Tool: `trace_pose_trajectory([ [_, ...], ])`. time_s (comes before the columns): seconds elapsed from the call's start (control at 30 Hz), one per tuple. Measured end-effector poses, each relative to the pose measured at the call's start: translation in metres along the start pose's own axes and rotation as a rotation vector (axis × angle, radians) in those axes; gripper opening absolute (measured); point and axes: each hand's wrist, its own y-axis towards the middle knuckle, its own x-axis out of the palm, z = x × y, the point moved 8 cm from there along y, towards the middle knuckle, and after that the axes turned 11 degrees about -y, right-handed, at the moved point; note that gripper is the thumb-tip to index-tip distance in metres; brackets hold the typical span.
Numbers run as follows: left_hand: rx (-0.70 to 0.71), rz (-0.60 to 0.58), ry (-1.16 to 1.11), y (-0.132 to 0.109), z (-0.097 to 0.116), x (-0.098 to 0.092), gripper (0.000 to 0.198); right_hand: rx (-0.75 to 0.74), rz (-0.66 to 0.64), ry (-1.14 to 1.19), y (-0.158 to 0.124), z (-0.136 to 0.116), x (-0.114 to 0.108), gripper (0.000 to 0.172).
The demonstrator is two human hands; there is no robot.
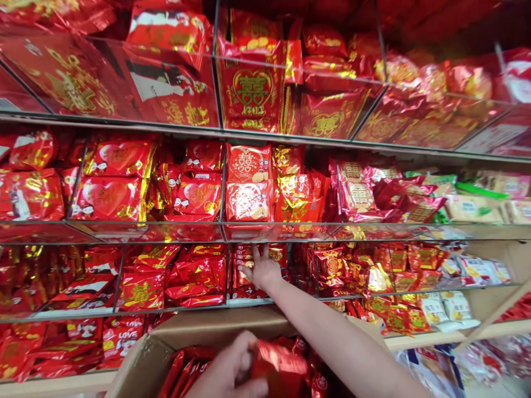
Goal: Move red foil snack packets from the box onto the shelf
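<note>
My left hand (234,367) is low in the view, over an open cardboard box. Its fingers are closed on a shiny red packet (280,362), blurred by motion. Several more red packets (182,370) lie in the box (224,326) beneath. My right hand (262,271) reaches forward into a compartment of the lower shelf, its arm crossing above the box. Its fingers are spread over the red-and-gold packets (243,257) there and appear to touch them. I see nothing gripped in it, though its underside is hidden.
Shelves rise in tiers, with clear front lips (166,232) and thin dividers (224,188) between stacks of red packets (249,199). To the right are white packets (456,307) and green-edged packs (473,207). A wooden ledge (435,337) runs along the lower right.
</note>
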Motion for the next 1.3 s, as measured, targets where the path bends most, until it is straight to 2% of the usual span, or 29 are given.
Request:
trace_pose_trajectory([
  [0.13,0.21,0.31,-0.521,0.0,0.026,-0.041,0.033,0.015,0.092,-0.002,-0.005,0.006,-0.025,0.066],
  [0.2,0.239,0.42,-0.618,-0.005,0.026,-0.056,0.031,-0.032,0.157,0.036,-0.013,0.01,-0.047,0.054],
  [0.27,0.246,0.537,-0.675,-0.013,0.022,-0.069,0.028,-0.116,0.192,0.186,-0.029,0.013,-0.067,0.045],
  [0.33,0.25,0.596,-0.699,-0.018,0.02,-0.074,0.025,-0.199,0.131,0.501,-0.052,0.015,-0.078,0.045],
  [0.4,0.246,0.583,-0.695,-0.018,0.022,-0.07,0.024,-0.241,-0.031,0.895,-0.081,0.014,-0.075,0.041],
  [0.47,0.245,0.539,-0.7,-0.017,0.027,-0.063,0.023,-0.232,-0.216,1.185,-0.111,0.007,-0.062,0.039],
  [0.53,0.248,0.509,-0.726,-0.015,0.031,-0.055,0.024,-0.224,-0.363,1.324,-0.138,-0.003,-0.049,0.047],
  [0.6,0.255,0.484,-0.719,-0.015,0.035,-0.049,0.025,-0.234,-0.432,1.392,-0.154,-0.01,-0.041,0.04],
  [0.67,0.233,0.45,-0.652,-0.013,0.035,-0.044,0.031,-0.225,-0.414,1.452,-0.158,-0.011,-0.04,0.034],
  [0.77,0.162,0.359,-0.512,-0.01,0.03,-0.035,0.04,-0.208,-0.314,1.482,-0.154,-0.003,-0.046,0.033],
  [0.93,0.11,0.252,-0.323,-0.007,0.026,-0.029,0.026,-0.231,-0.032,1.373,-0.146,0.023,-0.065,0.036],
  [1.0,0.134,0.266,-0.269,-0.009,0.03,-0.032,0.02,-0.268,-0.043,1.305,-0.145,0.026,-0.067,0.034],
  [1.1,0.131,0.387,-0.287,-0.014,0.032,-0.043,0.016,-0.273,-0.154,1.343,-0.145,0.025,-0.061,0.021],
  [1.2,0.107,0.479,-0.386,-0.016,0.026,-0.049,0.023,-0.227,-0.249,1.5,-0.145,0.022,-0.053,0.023],
  [1.3,0.109,0.499,-0.463,-0.016,0.022,-0.048,0.023,-0.201,-0.26,1.544,-0.145,0.019,-0.048,0.027],
])
